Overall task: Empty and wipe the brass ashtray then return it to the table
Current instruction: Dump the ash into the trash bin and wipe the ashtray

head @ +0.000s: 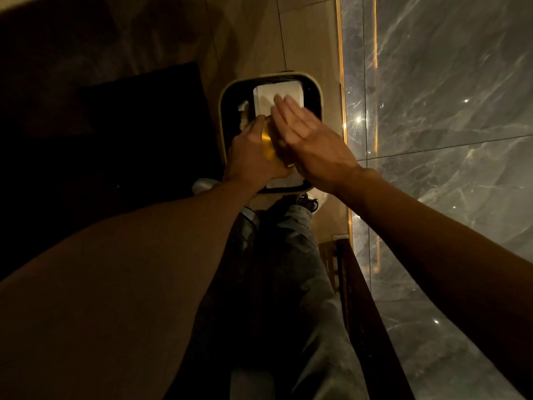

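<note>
Emptying looks underway: left hand (253, 157) grips the tilted brass ashtray (269, 145) over the bin (223, 111), right hand (311, 140) spread flat at its 3 o'clock; wiping and return remain.

A tan tiled floor (305, 39) is running beside a grey marble wall. A square waste bin (223, 111) with a pale rim is standing directly on it, holding white paper, and the person's shoes (308, 202) are resting on the tiles just beside the bin.
</note>
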`<state>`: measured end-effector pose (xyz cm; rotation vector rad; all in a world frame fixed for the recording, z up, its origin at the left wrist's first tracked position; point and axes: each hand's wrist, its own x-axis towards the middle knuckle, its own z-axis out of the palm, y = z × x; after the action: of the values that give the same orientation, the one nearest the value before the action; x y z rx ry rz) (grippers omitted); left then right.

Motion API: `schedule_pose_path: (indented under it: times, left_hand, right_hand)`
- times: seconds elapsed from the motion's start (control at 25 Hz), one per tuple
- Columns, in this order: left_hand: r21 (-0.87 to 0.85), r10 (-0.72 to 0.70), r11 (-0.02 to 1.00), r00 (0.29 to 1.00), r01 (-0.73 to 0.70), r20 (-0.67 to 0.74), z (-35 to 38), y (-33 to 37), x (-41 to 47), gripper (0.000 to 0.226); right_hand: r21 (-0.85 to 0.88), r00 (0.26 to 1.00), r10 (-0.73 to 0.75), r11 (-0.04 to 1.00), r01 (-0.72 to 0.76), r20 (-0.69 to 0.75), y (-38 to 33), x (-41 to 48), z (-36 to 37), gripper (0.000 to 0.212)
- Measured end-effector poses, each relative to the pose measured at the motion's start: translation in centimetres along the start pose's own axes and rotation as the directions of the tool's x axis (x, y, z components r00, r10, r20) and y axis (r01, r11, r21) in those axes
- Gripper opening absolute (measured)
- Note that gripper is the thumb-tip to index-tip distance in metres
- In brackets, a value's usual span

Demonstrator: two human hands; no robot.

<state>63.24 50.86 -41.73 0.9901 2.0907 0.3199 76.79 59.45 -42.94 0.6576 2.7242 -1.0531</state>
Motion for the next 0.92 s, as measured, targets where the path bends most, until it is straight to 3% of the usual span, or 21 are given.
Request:
schedule_pose_path:
  times: [0.08, 0.2, 0.28, 0.52, 0.68, 0.8, 0.92]
  left_hand:
    - [-0.011, -0.001, 1.0, 1.0, 0.0, -0.021, -0.1, -0.1, 0.2, 0.092]
    - [-0.012, -0.016, 1.0, 1.0, 0.016, 0.018, 0.1, -0.1, 0.1, 0.097]
    - [-0.018, -0.021, 1.0, 1.0, 0.021, 0.022, 0.1, -0.3, 0.0, 0.096]
    - [-0.055, -0.004, 0.999, 1.0, 0.003, -0.018, 0.1, 0.0, 0.5, 0.089]
    - [-0.012, 0.032, 0.999, 0.999, -0.032, 0.009, 0.0, -0.3, 0.5, 0.094]
    - [-0.033, 0.058, 0.998, 0.998, -0.059, -0.018, 0.2, 0.0, 0.9, 0.09]
    - [-0.009, 0.053, 0.999, 0.998, -0.052, 0.016, 0.3, 0.5, 1.1, 0.092]
  right_hand:
    - [0.014, 0.996, 0.044, 0.999, -0.043, -0.078, -0.2, 0.2, -0.1, 0.056]
    - [0.047, 0.989, 0.025, 0.998, -0.032, 0.147, 0.7, -0.4, 1.1, 0.058]
    - [0.016, 0.98, 0.026, 0.999, -0.03, 0.198, 1.0, -0.4, 1.2, 0.06]
    - [0.031, 0.987, 0.061, 0.998, -0.057, -0.15, -0.6, -0.5, -0.4, 0.055]
    - [0.043, 0.995, 0.038, 0.998, -0.042, 0.095, 0.3, -1.1, 0.5, 0.059]
    - [0.03, 0.994, 0.086, 0.996, -0.083, -0.074, -0.3, -0.4, -0.6, 0.054]
    - [0.048, 0.997, 0.067, 0.996, -0.07, 0.048, -0.2, -0.4, 0.1, 0.056]
